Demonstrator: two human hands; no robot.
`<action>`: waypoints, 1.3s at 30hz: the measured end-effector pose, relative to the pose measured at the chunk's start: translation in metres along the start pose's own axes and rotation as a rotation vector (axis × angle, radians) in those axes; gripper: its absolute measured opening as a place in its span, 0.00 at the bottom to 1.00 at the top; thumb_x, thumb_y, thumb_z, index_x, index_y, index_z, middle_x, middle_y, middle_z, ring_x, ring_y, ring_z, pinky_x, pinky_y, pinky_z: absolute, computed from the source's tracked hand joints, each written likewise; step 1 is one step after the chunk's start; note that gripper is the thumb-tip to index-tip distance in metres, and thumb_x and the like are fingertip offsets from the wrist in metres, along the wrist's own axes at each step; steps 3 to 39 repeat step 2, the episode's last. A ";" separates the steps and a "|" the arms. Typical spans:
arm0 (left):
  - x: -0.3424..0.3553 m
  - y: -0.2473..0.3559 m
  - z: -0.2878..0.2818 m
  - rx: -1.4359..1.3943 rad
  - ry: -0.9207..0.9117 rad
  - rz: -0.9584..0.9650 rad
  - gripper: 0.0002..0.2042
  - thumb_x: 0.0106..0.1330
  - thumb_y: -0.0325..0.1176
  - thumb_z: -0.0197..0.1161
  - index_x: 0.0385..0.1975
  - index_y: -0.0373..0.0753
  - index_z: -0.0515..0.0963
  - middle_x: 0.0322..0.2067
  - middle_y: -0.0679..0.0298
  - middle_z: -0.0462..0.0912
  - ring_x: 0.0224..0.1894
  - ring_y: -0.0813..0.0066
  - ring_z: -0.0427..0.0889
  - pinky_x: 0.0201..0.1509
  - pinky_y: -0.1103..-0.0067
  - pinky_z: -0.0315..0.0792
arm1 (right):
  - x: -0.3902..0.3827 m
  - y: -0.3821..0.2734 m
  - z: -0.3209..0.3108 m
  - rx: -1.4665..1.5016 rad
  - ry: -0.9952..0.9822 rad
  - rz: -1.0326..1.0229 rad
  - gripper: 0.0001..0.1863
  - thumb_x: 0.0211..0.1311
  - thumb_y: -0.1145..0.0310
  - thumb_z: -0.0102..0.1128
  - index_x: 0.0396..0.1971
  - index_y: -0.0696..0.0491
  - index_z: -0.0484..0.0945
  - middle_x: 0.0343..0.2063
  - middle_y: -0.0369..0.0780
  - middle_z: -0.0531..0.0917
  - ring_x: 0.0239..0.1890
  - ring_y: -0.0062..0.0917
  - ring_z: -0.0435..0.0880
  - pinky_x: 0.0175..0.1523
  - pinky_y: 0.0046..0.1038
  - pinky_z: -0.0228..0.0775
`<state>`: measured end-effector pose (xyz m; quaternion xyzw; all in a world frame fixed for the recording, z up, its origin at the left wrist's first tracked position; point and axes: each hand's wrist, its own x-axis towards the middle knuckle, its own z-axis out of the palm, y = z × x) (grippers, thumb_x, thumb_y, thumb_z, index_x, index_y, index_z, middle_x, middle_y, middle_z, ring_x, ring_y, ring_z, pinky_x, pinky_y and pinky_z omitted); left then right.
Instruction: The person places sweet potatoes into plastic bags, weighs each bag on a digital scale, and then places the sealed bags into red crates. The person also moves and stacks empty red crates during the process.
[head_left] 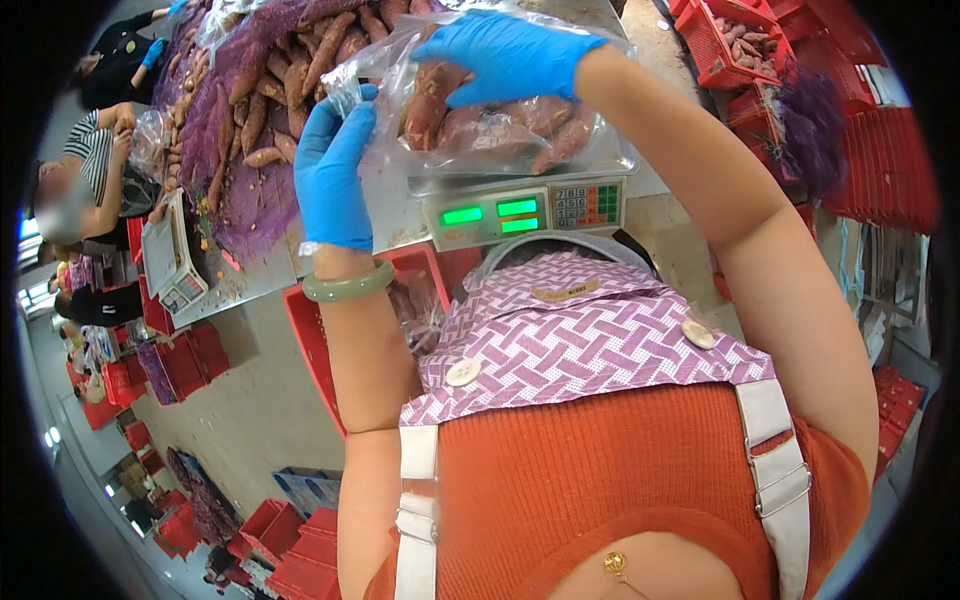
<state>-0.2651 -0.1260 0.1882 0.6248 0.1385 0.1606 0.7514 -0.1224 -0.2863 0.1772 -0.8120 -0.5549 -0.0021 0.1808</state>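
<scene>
A clear plastic bag (385, 130) holding several sweet potatoes (470, 128) lies on the weighing scale (535, 212), whose green displays are lit. My left hand (336, 170), in a blue glove, pinches the gathered edge of the bag at its left side. My right hand (510, 58), also gloved in blue, reaches over the bag from the right with its fingers stretched out across the plastic and the sweet potatoes. Part of the scale's pan is hidden under the bag.
Loose sweet potatoes (290, 80) lie heaped on purple netting (255, 215) to the left. A second scale (172, 255) stands at the table's left end, near a seated person in stripes (95, 165). Red crates (720, 50) stand at right, and another red crate (318, 335) below the table edge.
</scene>
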 end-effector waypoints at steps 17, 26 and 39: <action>0.003 -0.001 -0.002 0.024 -0.008 -0.017 0.11 0.55 0.28 0.59 0.39 0.37 0.76 0.36 0.68 0.78 0.39 0.81 0.72 0.48 0.84 0.63 | -0.002 -0.006 -0.017 0.074 -0.125 0.217 0.26 0.43 0.60 0.60 0.46 0.52 0.72 0.50 0.48 0.70 0.55 0.35 0.67 0.58 0.32 0.58; 0.003 -0.001 -0.002 0.024 -0.008 -0.017 0.11 0.55 0.28 0.59 0.39 0.37 0.76 0.36 0.68 0.78 0.39 0.81 0.72 0.48 0.84 0.63 | -0.002 -0.006 -0.017 0.074 -0.125 0.217 0.26 0.43 0.60 0.60 0.46 0.52 0.72 0.50 0.48 0.70 0.55 0.35 0.67 0.58 0.32 0.58; 0.003 -0.001 -0.002 0.024 -0.008 -0.017 0.11 0.55 0.28 0.59 0.39 0.37 0.76 0.36 0.68 0.78 0.39 0.81 0.72 0.48 0.84 0.63 | -0.002 -0.006 -0.017 0.074 -0.125 0.217 0.26 0.43 0.60 0.60 0.46 0.52 0.72 0.50 0.48 0.70 0.55 0.35 0.67 0.58 0.32 0.58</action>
